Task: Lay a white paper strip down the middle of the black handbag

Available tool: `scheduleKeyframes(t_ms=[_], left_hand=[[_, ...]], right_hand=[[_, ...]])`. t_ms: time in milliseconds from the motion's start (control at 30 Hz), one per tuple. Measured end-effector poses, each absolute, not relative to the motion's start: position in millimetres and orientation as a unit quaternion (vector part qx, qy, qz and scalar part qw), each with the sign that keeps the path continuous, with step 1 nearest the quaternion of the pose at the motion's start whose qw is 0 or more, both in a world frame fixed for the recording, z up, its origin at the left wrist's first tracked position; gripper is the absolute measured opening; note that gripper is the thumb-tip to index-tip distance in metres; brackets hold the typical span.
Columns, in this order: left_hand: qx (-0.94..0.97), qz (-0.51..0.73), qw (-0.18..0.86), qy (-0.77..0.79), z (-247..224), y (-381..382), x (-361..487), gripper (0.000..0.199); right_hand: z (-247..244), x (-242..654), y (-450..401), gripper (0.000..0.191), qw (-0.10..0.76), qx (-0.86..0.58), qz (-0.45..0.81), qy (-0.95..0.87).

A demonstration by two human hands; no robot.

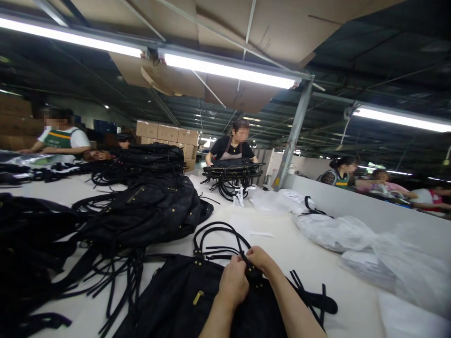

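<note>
A black handbag (176, 291) with gold rivets and a small gold zip pull (198, 297) lies on the table in front of me. Its two looped handles (214, 226) stand up from the top edge. My left hand (234, 281) is closed at the right-hand base of the handles, fingertips partly hidden. Right beside it, my right hand (259, 258) pinches the same handle end, its thumb and fingers meeting those of the left. Thin black straps (310, 298) stick out past my right forearm.
Black bags (148, 211) are piled at the left. Across the white table (225, 211), a co-worker (234, 145) holds a stack of black bags (232, 173). Clear plastic bags (338, 232) lie along a low partition (380, 202) at the right. A metal post (294, 136) rises behind.
</note>
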State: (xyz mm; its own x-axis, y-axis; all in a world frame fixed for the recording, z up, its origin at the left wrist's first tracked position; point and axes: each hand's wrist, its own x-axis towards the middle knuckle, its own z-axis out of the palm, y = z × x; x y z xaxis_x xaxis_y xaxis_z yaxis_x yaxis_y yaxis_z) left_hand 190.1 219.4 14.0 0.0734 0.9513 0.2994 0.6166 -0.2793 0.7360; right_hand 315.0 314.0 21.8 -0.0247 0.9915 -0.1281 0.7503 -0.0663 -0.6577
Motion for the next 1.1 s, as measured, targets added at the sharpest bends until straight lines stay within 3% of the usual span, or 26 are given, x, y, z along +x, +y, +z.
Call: scheduleKeyframes(t_ms=[133, 233, 433, 633, 800, 1000, 1100], left_hand=[[0.564, 0.510, 0.245, 0.601, 7.2, 234.7, 187.4, 0.026], [0.474, 0.579, 0.267, 0.607, 3.0, 245.1, 183.1, 0.027], [0.426, 0.612, 0.281, 0.604, 3.1, 247.5, 174.7, 0.028], [0.479, 0.536, 0.204, 0.664, 18.3, 233.3, 174.0, 0.036], [0.584, 0.398, 0.126, 0.696, 27.1, 217.8, 170.0, 0.031], [0.650, 0.283, 0.104, 0.698, 30.3, 215.1, 163.5, 0.033], [0.662, 0.264, 0.106, 0.694, 32.3, 217.0, 166.0, 0.034]], right_hand=[[25.0, 300.3, 322.0, 0.016, 0.118, -0.704, 0.195, -0.673], [21.7, 290.7, 323.0, 0.023, 0.082, -0.717, 0.152, -0.675], [19.2, 287.6, 314.2, 0.017, 0.086, -0.734, 0.122, -0.662], [23.7, 318.8, 287.4, 0.023, 0.165, -0.752, 0.070, -0.635], [25.5, 348.4, 261.4, 0.009, 0.151, -0.765, 0.025, -0.625], [59.6, 370.0, 242.2, 0.039, 0.117, -0.783, -0.115, -0.599], [87.1, 362.7, 251.0, 0.044, 0.123, -0.721, -0.222, -0.645]])
